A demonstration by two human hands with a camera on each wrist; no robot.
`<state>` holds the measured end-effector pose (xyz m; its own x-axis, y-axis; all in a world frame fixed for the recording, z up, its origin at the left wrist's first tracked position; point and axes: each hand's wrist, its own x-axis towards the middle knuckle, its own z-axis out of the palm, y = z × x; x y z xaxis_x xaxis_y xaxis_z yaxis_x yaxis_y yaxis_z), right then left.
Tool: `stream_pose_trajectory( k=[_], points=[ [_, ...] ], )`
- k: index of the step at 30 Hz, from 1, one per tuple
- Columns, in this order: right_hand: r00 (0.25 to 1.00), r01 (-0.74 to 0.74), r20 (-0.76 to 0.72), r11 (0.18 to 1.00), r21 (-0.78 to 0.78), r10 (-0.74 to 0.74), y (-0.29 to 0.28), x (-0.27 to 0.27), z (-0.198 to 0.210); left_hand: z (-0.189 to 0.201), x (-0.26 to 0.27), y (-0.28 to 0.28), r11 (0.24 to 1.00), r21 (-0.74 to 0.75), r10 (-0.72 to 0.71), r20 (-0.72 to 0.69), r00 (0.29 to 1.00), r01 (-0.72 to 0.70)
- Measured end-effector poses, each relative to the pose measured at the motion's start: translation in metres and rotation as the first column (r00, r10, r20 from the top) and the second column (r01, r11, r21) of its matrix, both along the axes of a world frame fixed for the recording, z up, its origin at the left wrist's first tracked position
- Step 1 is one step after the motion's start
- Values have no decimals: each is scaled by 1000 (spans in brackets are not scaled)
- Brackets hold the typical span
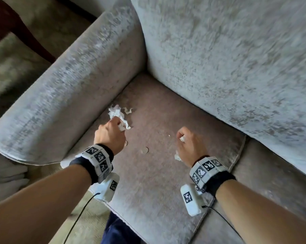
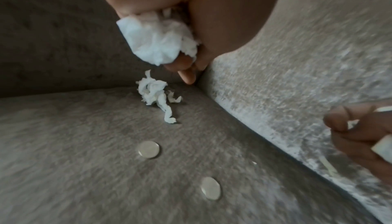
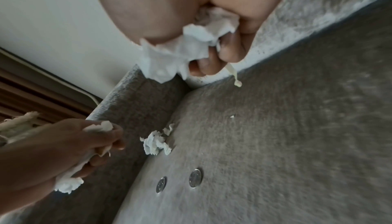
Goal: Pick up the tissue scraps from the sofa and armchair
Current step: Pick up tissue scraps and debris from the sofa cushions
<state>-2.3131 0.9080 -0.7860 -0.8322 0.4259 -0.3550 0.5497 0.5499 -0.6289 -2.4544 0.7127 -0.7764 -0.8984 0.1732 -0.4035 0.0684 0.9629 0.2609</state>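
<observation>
Two full fists work over the seat cushion point(image 1: 166, 173) of a grey upholstered seat; whether it is the sofa or the armchair cannot be told. The left hand point(image 1: 110, 134) is curled round a wad of tissue point(image 2: 157, 41), and the right hand point(image 1: 191, 147) is likewise closed on its own crumpled bunch point(image 3: 191, 50), with a thin strand dangling below its fingers.

Still on the cushion lies a loose tissue scrap point(image 2: 157, 95), near the corner where the armrest point(image 1: 64, 88) meets the backrest point(image 1: 236, 59), just ahead of the left hand. A tiny white fleck point(image 1: 169, 135) sits further toward the middle. Two coins point(image 3: 195, 178) lie on the cushion nearer the front edge, apart from the tissue.

The step in hand looks to be collecting that corner scrap with the left hand. Done well, it probably means freeing only the thumb and forefinger to pinch the scrap while the other fingers keep the wad trapped against the palm, otherwise held pieces may spill. The scrap is torn and stringy, so pinching its bulk rather than a trailing end should lift it whole. The coins are best left alone. The fleck may need a fingertip press.
</observation>
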Motion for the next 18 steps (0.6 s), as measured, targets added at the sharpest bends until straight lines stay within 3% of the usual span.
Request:
stream_pose_trajectory(
  k=[6,10,18],
  points=[
    [988,56,142,998,10,-57,-24,-67,-16,-29,-66,-14,994,-61,-80,102,992,87],
    [978,111,183,993,-51,-100,-36,-107,-17,-46,-100,-14,993,-109,-32,195,980,54],
    [964,128,240,991,-38,-115,-42,-137,-30,-74,-112,-9,980,-144,-85,310,947,135]
  ],
)
